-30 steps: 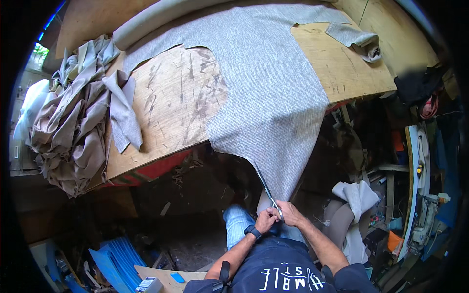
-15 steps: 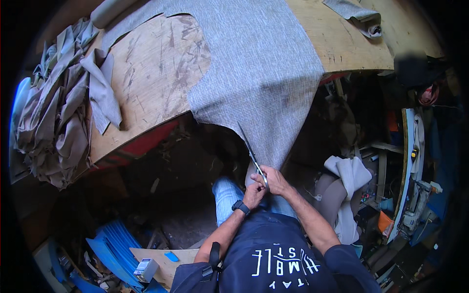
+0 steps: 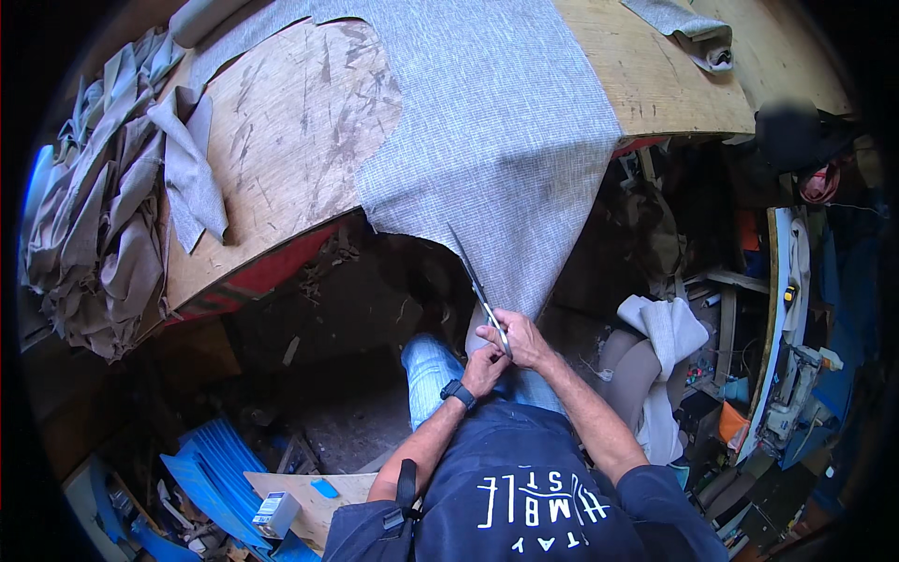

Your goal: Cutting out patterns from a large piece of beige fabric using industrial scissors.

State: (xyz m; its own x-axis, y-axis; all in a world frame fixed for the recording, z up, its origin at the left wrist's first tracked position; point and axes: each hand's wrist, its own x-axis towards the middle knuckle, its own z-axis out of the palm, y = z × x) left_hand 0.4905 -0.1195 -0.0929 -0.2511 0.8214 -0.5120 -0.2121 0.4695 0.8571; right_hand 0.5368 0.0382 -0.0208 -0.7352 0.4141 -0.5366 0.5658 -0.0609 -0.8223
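A large sheet of grey woven fabric (image 3: pixel 496 122) lies over the wooden table and hangs down off its front edge toward my lap. My right hand (image 3: pixel 524 341) grips long-bladed scissors (image 3: pixel 479 292), their blades pointing away from me along the curved left edge of the hanging part. My left hand (image 3: pixel 483 371), a dark watch on its wrist, is closed just below the scissor handles. It pinches the lower end of the fabric, though the fingertips are partly hidden.
Crumpled brownish-grey fabric (image 3: pixel 103 206) is heaped at the left of the wooden table (image 3: pixel 300 112). A small folded piece (image 3: pixel 698 42) lies at the far right. Blue curved plastic (image 3: pixel 220 478) and a small box (image 3: pixel 275 514) sit low left. Draped fabric scraps (image 3: pixel 663 328) and tools crowd the right.
The scissors and my right hand have shifted slightly up and left along the fabric. My left hand stays close beside them, and the whole view has moved a little.
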